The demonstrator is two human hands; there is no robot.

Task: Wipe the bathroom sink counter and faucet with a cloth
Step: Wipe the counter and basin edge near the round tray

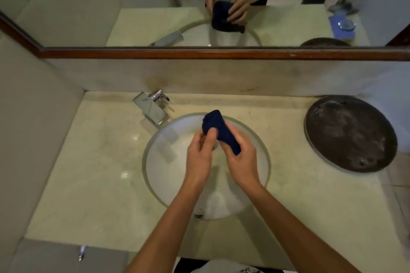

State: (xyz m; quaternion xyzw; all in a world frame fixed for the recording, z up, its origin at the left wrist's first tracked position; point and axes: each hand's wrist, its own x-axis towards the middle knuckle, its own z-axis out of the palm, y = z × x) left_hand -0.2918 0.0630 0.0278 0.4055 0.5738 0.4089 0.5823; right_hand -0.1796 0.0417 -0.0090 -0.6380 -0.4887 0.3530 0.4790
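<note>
Both hands hold a dark navy cloth [220, 132] above the round glass sink [153, 175], set mid-counter. The left hand [200, 153] pinches its near edge with thumb and fingers closed on it; the right hand [240, 162] has fingers wrapped around the bunched roll. This looks like wringing or folding the cloth before wiping, though whether it is wet is hard to tell. The cloth seems soft and thick. Next, I judge, it must be flattened into a pad and carried to the pale, glossy marble counter [88, 173] or to the boxy chrome faucet [153, 108] near the back left corner. A dark round tray [350, 133] sits at the back right.
</note>
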